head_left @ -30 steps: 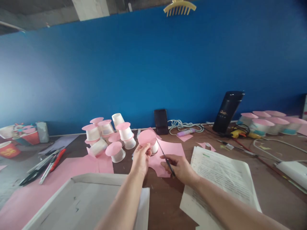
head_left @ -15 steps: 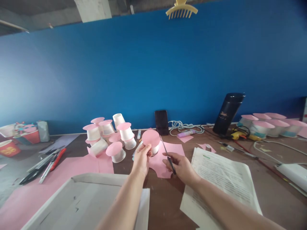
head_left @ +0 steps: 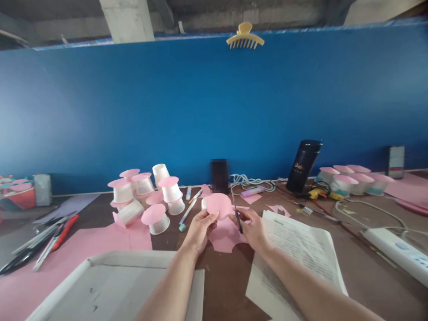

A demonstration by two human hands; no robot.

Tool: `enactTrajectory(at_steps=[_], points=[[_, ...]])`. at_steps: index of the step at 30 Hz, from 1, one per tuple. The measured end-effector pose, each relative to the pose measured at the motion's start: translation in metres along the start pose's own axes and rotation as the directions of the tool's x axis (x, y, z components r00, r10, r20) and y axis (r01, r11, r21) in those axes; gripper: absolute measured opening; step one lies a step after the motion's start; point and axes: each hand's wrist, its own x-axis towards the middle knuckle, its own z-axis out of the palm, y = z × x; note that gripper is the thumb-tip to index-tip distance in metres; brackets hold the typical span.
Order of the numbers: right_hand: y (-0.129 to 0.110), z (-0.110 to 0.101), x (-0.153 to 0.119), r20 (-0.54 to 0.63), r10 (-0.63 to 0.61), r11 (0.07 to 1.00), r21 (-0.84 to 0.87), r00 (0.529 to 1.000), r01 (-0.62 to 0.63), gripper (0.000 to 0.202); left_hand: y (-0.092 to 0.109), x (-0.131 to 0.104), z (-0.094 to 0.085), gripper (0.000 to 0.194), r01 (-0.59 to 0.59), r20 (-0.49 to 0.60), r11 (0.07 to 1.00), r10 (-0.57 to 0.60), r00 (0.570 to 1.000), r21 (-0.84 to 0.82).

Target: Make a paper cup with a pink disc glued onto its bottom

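Observation:
My left hand [head_left: 199, 232] pinches the lower left edge of a round pink paper disc [head_left: 219, 206] between thumb and fingers. My right hand [head_left: 254, 229] is closed around black-handled scissors [head_left: 238, 219], seen nearly edge-on. Their thin blades point upward at the disc's right edge; whether they touch the paper, I cannot tell. Part of a white paper cup [head_left: 203, 203] shows behind the disc, mostly hidden. Beneath the hands lies a pink paper sheet [head_left: 224, 238] with curved cutouts along its edge.
White cups with pink discs [head_left: 159, 220] stand at left, some stacked, one tipped over [head_left: 131, 212]. Against the blue wall are a dark phone [head_left: 220, 176], cable and black bottle [head_left: 302, 167]. Printed pages [head_left: 301, 249] lie right, a power strip [head_left: 397, 249] farther right, a white tray [head_left: 133, 263] front left.
The disc has come down and slightly right, uncovering a pen on its left. My right hand and the scissors are nearer to my left hand. The camera view has tilted up.

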Motion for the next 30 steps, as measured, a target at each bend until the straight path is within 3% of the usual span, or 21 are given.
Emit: enactTrajectory(at_steps=[5, 9, 17, 19, 20, 23, 27, 30], points=[[0.002, -0.004, 0.004, 0.056, 0.096, 0.949, -0.307, 0.994, -0.075, 0.044, 0.005, 0.0, -0.003, 0.023, -0.003, 0.005, 0.994, 0.004, 1.0, -0.112], [0.001, -0.005, 0.005, 0.145, 0.164, 0.878, -0.472, 0.976, -0.077, 0.046, 0.003, 0.002, -0.005, 0.026, 0.004, -0.003, 0.998, -0.004, 1.0, -0.067], [-0.016, -0.017, 0.009, 0.381, 0.314, 0.92, -0.348, 0.87, -0.18, 0.03, -0.009, 0.005, -0.007, 0.031, 0.019, 0.05, 0.992, -0.026, 0.998, 0.126], [-0.025, -0.023, 0.009, 0.443, 0.279, 0.908, -0.409, 0.852, -0.084, 0.028, -0.011, 0.006, -0.008, 0.03, 0.025, 0.045, 0.99, -0.032, 0.998, 0.137], [-0.03, -0.026, 0.011, 0.475, 0.227, 0.887, -0.461, 0.85, 0.021, 0.023, -0.012, 0.007, -0.008, 0.031, 0.035, 0.041, 0.99, -0.041, 0.998, 0.134], [-0.039, -0.031, 0.026, 0.497, 0.108, 0.728, -0.629, 0.861, 0.272, 0.015, -0.012, 0.008, -0.009, 0.032, 0.062, 0.026, 0.992, -0.065, 0.998, 0.11], [-0.038, -0.029, 0.063, 0.408, 0.022, 0.657, -0.694, 0.913, 0.295, 0.027, -0.011, 0.009, -0.008, 0.032, 0.05, 0.002, 0.994, -0.05, 0.999, 0.102], [-0.032, -0.019, 0.088, 0.468, -0.075, 0.655, -0.643, 0.881, 0.397, 0.032, -0.011, 0.01, -0.007, 0.031, 0.044, -0.002, 0.994, -0.044, 0.999, 0.102]])
